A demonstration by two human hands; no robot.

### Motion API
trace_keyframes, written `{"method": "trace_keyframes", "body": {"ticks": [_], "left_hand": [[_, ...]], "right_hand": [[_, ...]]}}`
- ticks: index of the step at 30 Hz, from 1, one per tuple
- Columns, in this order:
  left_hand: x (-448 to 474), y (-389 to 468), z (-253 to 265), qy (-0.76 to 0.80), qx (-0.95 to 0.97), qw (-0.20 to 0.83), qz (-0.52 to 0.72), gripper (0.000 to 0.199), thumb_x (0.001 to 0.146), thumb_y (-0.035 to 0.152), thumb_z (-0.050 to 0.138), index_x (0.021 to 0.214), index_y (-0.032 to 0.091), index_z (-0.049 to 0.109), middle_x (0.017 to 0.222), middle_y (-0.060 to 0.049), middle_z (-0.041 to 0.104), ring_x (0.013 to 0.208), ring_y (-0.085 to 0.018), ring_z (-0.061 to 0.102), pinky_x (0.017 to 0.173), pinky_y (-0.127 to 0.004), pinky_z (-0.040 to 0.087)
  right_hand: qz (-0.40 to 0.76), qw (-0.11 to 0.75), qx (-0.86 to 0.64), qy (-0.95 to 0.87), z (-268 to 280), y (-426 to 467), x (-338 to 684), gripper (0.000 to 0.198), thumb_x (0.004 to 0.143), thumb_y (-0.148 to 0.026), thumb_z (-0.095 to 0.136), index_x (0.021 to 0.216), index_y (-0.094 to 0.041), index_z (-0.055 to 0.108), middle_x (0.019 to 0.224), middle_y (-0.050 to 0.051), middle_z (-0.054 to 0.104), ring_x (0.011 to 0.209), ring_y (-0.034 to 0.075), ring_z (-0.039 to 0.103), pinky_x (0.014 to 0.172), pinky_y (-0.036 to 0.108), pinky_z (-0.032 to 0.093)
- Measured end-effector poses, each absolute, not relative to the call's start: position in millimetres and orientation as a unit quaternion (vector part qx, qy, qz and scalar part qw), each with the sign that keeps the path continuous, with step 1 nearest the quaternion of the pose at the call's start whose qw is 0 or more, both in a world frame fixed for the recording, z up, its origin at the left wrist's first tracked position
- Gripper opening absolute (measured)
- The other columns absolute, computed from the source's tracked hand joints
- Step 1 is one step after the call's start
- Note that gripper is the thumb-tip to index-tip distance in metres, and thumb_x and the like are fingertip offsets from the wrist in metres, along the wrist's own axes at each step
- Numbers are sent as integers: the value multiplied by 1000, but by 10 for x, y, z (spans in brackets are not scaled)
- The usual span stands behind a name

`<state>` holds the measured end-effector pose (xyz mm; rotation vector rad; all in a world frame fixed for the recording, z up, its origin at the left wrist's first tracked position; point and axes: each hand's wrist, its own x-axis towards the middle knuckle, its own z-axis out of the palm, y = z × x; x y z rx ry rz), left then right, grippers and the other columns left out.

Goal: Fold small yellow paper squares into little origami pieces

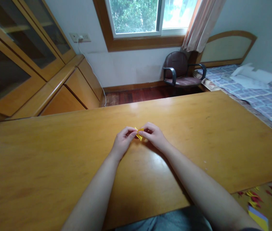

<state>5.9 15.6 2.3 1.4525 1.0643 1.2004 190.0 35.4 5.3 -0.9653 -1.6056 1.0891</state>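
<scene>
Between my two hands is a small piece of folded yellow paper, held just above the wooden table. My left hand pinches its left side with thumb and fingers. From the right, my right hand grips the other side, also in a pinch. The fingertips almost meet over the paper and cover part of it, so its full shape is hidden.
At the lower right, on a lower surface, lie red and yellow folded paper pieces and a stack of coloured paper. Beyond the table stand an office chair, a bed and a wooden cabinet.
</scene>
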Motion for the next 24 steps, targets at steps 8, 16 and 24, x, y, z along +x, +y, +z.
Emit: {"method": "trace_keyframes", "body": {"ticks": [8,16,24], "left_hand": [[49,176,23,435,576,482,497,28,83,46,71,88,18,68,84,-3,71,76,-17,68,75,-28,56],[60,172,110,441,592,462,492,27,79,45,75,79,19,68,79,-2,67,77,-16,62,75,-27,51],[9,217,5,431,531,507,525,25,76,40,78,85,18,70,87,-2,69,82,-16,64,80,-28,53]], "right_hand": [[493,467,-387,-624,92,323,1894,27,85,-44,68,80,-17,66,75,0,61,70,13,56,67,28,43],[458,462,-377,-659,95,310,1891,30,86,-47,67,76,-18,67,73,0,62,70,13,55,66,27,43],[514,467,-360,-623,172,291,1921,38,92,-50,57,75,-18,66,72,1,62,71,14,59,73,29,47]]}}
